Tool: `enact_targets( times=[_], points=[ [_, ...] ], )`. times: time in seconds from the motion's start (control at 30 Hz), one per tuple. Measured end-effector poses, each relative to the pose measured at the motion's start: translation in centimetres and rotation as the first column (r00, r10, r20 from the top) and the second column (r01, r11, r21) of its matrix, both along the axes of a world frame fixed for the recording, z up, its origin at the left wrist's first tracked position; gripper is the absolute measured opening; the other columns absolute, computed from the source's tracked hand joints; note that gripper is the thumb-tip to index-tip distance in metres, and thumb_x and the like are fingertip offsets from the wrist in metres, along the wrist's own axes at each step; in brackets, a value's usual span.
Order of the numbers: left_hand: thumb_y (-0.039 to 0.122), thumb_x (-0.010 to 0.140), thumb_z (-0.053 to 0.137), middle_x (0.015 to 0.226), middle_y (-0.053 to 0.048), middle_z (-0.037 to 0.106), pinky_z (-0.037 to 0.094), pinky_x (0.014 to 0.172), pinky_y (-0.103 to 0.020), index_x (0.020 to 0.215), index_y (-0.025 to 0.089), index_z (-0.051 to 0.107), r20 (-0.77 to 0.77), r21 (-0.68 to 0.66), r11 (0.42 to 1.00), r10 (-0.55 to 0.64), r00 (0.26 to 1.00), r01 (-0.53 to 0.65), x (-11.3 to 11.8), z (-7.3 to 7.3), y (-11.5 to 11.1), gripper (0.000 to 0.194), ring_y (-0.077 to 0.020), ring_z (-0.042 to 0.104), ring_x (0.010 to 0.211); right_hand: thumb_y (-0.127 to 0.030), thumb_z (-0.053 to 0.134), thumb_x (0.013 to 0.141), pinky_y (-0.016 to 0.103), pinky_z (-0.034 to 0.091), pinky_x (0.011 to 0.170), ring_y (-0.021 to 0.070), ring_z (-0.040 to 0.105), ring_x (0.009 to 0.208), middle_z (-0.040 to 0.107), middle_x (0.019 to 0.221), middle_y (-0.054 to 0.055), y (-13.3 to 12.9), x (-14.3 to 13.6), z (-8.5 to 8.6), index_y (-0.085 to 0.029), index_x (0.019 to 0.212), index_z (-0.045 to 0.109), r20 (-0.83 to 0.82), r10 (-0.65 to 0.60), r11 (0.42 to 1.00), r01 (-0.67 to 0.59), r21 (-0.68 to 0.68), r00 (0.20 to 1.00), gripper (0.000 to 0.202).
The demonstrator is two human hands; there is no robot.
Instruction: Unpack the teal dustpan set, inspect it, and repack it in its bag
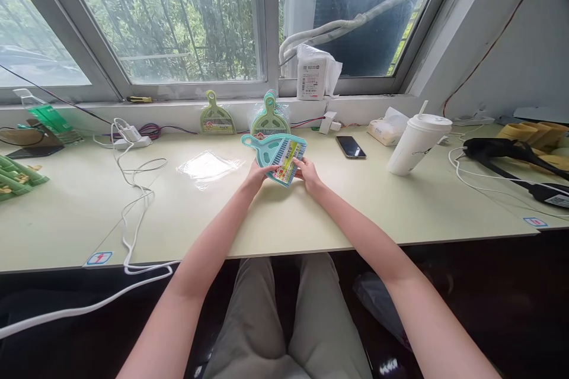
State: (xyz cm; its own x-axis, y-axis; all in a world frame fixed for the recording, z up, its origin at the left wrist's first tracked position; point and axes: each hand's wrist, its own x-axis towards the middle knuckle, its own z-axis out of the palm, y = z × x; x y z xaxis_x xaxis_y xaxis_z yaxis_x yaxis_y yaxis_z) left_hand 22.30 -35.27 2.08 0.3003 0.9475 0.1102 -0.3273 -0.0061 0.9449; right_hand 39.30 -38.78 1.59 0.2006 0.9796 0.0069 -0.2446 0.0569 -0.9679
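A small teal dustpan with a brush and a printed label (276, 157) is held above the table, tilted, its looped handle pointing left. My left hand (258, 174) grips its lower left edge, thumb on the front. My right hand (309, 173) holds its right edge, with fingers partly behind it. Just behind stands a stack of green dustpans in clear wrap (269, 118), leaning at the wall. A yellow-green dustpan (216, 117) leans there too, further left. Clear plastic bags (208, 167) lie flat on the table to the left of my hands.
White cables (138, 201) cross the table (178, 219) on the left. To the right are a phone (351, 147), a tissue pack (387, 127), a white cup with a straw (418, 142) and a black strapped item (520, 163). A green bottle (51, 118) lies back left.
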Motion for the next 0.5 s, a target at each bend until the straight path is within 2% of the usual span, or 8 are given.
enact_targets(
  times=[0.13,0.33,0.43,0.5],
  points=[
    [0.011,0.047,0.087,0.106,-0.008,0.069,0.055,0.089,-0.041,0.11,0.019,0.058,0.012,-0.014,1.0,0.022,1.0,-0.021,-0.2,-0.09,0.32,0.069,-0.0281,0.065,0.104,-0.027,0.058,0.091,0.036,0.061,0.08,0.0139,0.072,0.073,0.074,0.098,0.002,-0.04,-0.1,0.02,-0.022,0.104,0.06,0.003,0.045,0.999,-0.045,0.018,0.999,0.014],
    [0.012,0.05,0.088,0.101,-0.007,0.07,0.053,0.092,-0.041,0.113,0.019,0.057,0.05,-0.057,0.998,-0.003,0.999,0.006,-0.19,-0.03,0.16,0.07,-0.0255,0.066,0.099,-0.028,0.065,0.087,0.037,0.061,0.08,0.0148,0.072,0.072,0.074,0.096,0.003,-0.06,-0.06,-0.11,-0.021,0.101,0.06,0.011,0.023,0.999,-0.024,0.032,1.0,0.016],
    [0.026,0.059,0.088,0.099,-0.008,0.069,0.054,0.089,-0.04,0.11,0.02,0.059,-0.017,-0.053,0.998,-0.018,1.0,0.017,-0.41,0.35,0.31,0.059,-0.0245,0.067,0.095,-0.025,0.064,0.087,0.037,0.061,0.079,0.015,0.072,0.072,0.075,0.094,0.003,-0.09,0.04,-0.07,-0.02,0.1,0.06,-0.004,0.012,0.999,-0.012,0.046,1.0,0.015],
    [0.042,0.069,0.08,0.098,-0.009,0.069,0.054,0.086,-0.04,0.104,0.02,0.062,-0.123,-0.034,0.997,0.061,0.99,-0.066,-0.92,0.73,0.62,0.045,-0.0266,0.067,0.097,-0.023,0.062,0.088,0.036,0.062,0.078,0.0149,0.072,0.071,0.075,0.092,0.003,-0.09,0.16,-0.01,-0.019,0.1,0.06,-0.015,0.008,0.998,-0.007,0.06,1.0,0.013]
  ],
)
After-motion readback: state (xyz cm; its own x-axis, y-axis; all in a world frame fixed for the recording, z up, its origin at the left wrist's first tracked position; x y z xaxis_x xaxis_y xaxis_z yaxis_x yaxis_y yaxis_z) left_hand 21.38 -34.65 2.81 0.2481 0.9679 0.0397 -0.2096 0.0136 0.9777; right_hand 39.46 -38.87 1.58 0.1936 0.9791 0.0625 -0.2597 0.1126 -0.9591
